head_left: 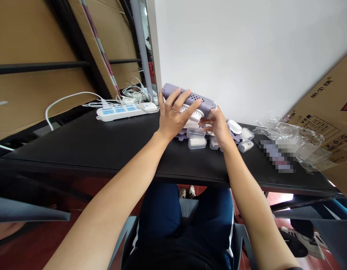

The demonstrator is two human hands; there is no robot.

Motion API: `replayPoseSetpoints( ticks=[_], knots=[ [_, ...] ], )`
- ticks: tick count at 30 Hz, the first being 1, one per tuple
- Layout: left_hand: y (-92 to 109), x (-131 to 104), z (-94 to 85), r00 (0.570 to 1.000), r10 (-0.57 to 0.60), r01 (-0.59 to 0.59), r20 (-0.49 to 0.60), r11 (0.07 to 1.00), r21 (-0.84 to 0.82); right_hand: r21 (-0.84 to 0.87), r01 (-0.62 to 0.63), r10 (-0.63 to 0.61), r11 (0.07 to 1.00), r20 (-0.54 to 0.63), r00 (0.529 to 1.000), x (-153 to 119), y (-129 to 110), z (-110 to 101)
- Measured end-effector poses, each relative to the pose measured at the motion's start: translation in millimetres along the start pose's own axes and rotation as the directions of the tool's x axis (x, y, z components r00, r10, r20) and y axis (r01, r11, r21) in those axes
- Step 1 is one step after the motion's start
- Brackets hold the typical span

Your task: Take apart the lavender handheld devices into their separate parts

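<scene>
A long purple case (190,96) with rows of small holes is raised above the black table, tilted down to the right. My left hand (175,112) grips its left part, fingers over its face. My right hand (217,123) holds the right end between thumb and fingers. White brush bristles (195,115) show under the case, near my left fingers. Below and behind my right hand lie several small clear containers (197,143) with white contents, purple parts and a white oval piece (234,126), partly hidden by the hand.
A white power strip (125,112) with tangled cables lies at the back left of the black table (106,142). Crumpled clear plastic (291,135) and a cardboard box (328,123) are at the right. A white panel (246,56) stands behind.
</scene>
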State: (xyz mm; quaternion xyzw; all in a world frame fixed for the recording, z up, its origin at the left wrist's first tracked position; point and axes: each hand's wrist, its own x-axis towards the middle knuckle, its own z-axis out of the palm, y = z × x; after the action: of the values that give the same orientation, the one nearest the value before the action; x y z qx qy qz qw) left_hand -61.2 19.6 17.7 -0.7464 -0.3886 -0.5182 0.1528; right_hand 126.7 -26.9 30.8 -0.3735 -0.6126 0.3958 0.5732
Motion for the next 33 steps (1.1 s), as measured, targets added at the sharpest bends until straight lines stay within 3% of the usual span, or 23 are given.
replayPoseSetpoints(
  ticks=[12, 18, 22, 25, 27, 30, 33],
  knots=[
    [-2.8, -2.4, 8.5, 1.000, -0.018, 0.018, 0.012, 1.000, 0.002, 0.086, 0.024, -0.019, 0.996, -0.054, 0.998, -1.2, 0.7, 2.0],
    [-6.4, -5.0, 9.0, 1.000, -0.022, 0.022, 0.017, 0.999, -0.026, -0.006, 0.059, -0.059, 0.998, -0.072, 0.996, 0.8, 5.8, 3.2],
    [-10.4, -5.3, 6.1, 0.998, -0.054, 0.053, -0.024, 0.997, -0.063, -0.179, 0.163, -0.189, 0.970, -0.142, 0.972, -3.1, 4.0, 8.7],
    [-15.2, -4.0, 6.8, 0.986, -0.159, 0.153, -0.051, 0.983, -0.104, -0.436, 0.280, -0.393, 0.855, -0.193, 0.899, -9.2, 3.1, 12.3],
    [-21.0, -2.8, 9.1, 0.964, -0.257, 0.244, -0.074, 0.959, -0.146, -0.574, 0.322, -0.493, 0.753, -0.166, 0.854, -13.4, 5.2, 15.4],
    [-34.1, -1.8, 13.4, 0.907, -0.400, 0.366, -0.130, 0.903, -0.223, -0.697, 0.358, -0.492, 0.621, 0.009, 0.870, -19.3, 11.5, 23.9],
    [-46.6, -1.7, 16.4, 0.851, -0.494, 0.437, -0.179, 0.855, -0.281, -0.778, 0.449, -0.386, 0.439, 0.287, 0.877, -24.7, 17.4, 35.7]
  ],
)
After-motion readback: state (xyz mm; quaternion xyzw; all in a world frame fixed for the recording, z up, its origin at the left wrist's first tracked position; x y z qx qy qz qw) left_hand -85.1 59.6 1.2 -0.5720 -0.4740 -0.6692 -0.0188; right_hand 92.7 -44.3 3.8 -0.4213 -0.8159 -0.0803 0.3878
